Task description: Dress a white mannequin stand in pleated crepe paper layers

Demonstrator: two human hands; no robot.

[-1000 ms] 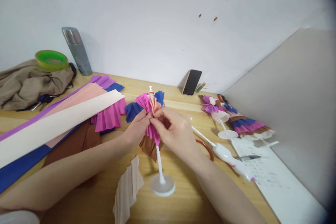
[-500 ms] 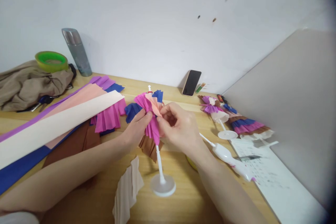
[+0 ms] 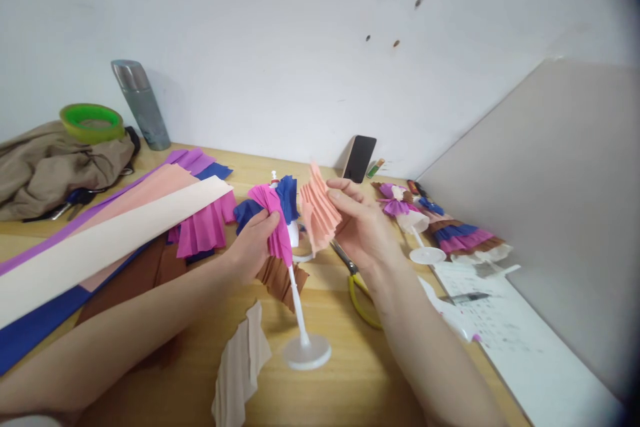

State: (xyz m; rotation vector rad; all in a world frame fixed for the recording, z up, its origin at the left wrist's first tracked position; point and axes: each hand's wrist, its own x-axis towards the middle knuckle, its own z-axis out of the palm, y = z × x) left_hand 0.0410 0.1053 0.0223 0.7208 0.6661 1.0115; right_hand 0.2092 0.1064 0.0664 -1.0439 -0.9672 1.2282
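My left hand [image 3: 256, 243] is closed on a pleated strip of magenta crepe paper [image 3: 278, 230] at a white stand [image 3: 299, 307] with a round base. Blue crepe paper [image 3: 287, 197] shows behind and on both sides of the magenta piece. Between the thumb and fingers of my right hand [image 3: 363, 223] is a pleated piece of peach crepe paper [image 3: 319, 210], apart from the stand. Brown pleated paper [image 3: 283, 280] lies behind the stand's stem. A beige pleated piece [image 3: 243, 367] rests on the table in front.
Long crepe paper strips [image 3: 125, 233] cover the left side. Yellow-handled scissors [image 3: 357, 293] lie behind my right wrist. At the right are a finished paper figure [image 3: 415, 220], a paper sheet [image 3: 510, 347] and a pen [image 3: 465, 297]. A phone [image 3: 360, 158] leans on the wall near a bottle [image 3: 145, 107].
My right hand has drawn the peach piece away from the stand to the right, uncovering blue paper and the scissors. My left hand still grips the magenta paper.
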